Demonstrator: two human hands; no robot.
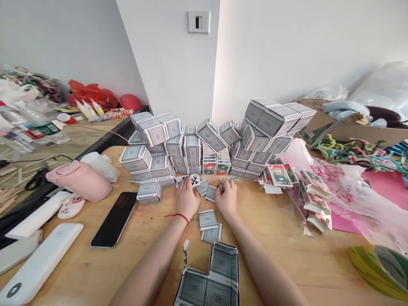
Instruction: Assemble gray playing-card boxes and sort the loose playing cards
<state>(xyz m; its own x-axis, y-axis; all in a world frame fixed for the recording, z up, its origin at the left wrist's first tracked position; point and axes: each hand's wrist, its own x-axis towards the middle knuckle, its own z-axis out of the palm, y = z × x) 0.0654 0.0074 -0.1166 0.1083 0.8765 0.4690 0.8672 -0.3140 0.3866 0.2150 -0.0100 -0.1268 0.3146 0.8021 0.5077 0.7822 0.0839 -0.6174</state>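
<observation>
My left hand (187, 199) is closed over playing cards (194, 180), one showing black club pips beside the fingers. A red string circles that wrist. To its right, my right hand (227, 196) curls its fingers around playing cards, mostly hidden under them. Between the hands lie loose face-down cards (202, 187), and further loose cards (207, 219) rest nearer to me. Behind the hands stands a row of stacked blocks (192, 146) made of patterned grey-blue cards. A joined piece of such blocks (219, 278) sits at the front, between my forearms.
On the left lie a black phone (114, 219), a white power bank (44, 263) and a pink cup (79, 180). Card boxes (279, 175), torn empty boxes (315, 199), plastic wrap (360, 191) and a yellow-green tape roll (376, 270) are on the right. A wall rises behind.
</observation>
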